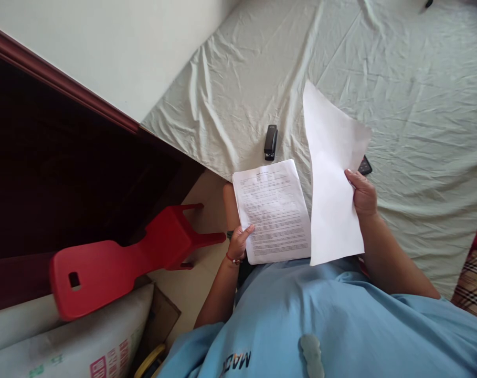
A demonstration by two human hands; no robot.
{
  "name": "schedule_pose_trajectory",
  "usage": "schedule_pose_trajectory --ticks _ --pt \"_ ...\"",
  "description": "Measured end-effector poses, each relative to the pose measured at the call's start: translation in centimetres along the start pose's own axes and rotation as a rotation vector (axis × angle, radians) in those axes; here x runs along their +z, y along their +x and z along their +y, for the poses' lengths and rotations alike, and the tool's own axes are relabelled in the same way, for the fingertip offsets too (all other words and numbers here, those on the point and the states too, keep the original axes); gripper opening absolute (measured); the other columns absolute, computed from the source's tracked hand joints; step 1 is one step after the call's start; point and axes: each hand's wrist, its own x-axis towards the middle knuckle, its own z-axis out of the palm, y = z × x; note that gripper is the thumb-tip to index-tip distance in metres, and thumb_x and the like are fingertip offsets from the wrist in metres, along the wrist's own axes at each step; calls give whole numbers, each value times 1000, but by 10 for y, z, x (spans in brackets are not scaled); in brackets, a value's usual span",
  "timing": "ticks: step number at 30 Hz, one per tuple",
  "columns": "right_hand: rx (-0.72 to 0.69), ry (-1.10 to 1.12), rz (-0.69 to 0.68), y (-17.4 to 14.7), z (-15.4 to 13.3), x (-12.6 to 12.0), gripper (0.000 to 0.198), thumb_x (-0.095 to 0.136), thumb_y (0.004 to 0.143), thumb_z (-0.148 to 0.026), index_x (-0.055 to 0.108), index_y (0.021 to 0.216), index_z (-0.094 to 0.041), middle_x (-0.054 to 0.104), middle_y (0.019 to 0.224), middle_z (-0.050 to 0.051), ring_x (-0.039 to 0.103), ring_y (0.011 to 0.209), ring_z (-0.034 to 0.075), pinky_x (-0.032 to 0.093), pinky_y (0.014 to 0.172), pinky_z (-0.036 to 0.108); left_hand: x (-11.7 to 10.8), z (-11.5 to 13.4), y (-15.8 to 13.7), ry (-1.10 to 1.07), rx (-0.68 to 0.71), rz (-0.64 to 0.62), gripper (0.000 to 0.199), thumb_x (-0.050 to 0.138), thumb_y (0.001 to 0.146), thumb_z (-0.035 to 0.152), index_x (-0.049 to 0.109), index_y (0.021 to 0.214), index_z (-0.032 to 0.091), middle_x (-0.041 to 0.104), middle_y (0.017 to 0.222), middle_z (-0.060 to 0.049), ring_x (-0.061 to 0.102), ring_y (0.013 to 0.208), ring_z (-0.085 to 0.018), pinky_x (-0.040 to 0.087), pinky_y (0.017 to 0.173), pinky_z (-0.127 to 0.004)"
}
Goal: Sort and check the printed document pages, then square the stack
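My left hand (241,241) grips the lower left edge of a stack of printed papers (275,215), its thumb lying on top. The top page carries dense lines of text, too small to read. My right hand (363,193) pinches the right edge of a white sheet of paper (332,173), which is raised, slightly curved and blank on the side I see. The sheet stands just right of the stack. Beyond the stack, a black stapler (270,142) lies on the bed sheet. Partly hidden behind the raised paper is a dark device (365,166) with buttons or icons.
A pale green bed sheet (411,94) covers the wrinkled bed surface. To the left are a red plastic chair (100,273), a dark wooden panel (57,157) and a white printed sack (84,336). Plaid fabric (474,278) lies at the far right.
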Motion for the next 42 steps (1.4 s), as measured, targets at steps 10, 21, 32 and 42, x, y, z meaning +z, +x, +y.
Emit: schedule_pose_trajectory --ticks 10,21,32,42 --pt "-78 -218 -43 2 4 -7 34 69 75 -50 69 99 -26 74 87 5 73 83 31 61 66 45 -1 0 1 3 16 -3 48 86 70 42 75 104 9 77 102 -16 69 111 -36 54 100 -47" --pt "15 -245 -156 -15 11 9 27 77 74 -43 72 94 -25 73 81 1 67 65 19 55 57 31 -3 -4 5 15 19 -15 47 87 67 47 76 99 14 78 98 -12 70 109 -34 56 97 -44" --pt "-157 -518 -237 -15 15 7 26 69 84 -48 61 92 -24 65 78 -1 56 62 15 46 53 25 -6 -8 3 -38 41 -31 47 87 72 41 77 105 11 77 104 -14 72 106 -34 55 99 -44" --pt "-330 -1035 -269 -30 17 26 33 58 88 -47 43 70 -25 44 58 -4 38 53 13 27 49 27 -9 -11 6 -62 67 -1 45 88 66 48 78 93 14 78 97 -14 71 105 -35 57 93 -44"
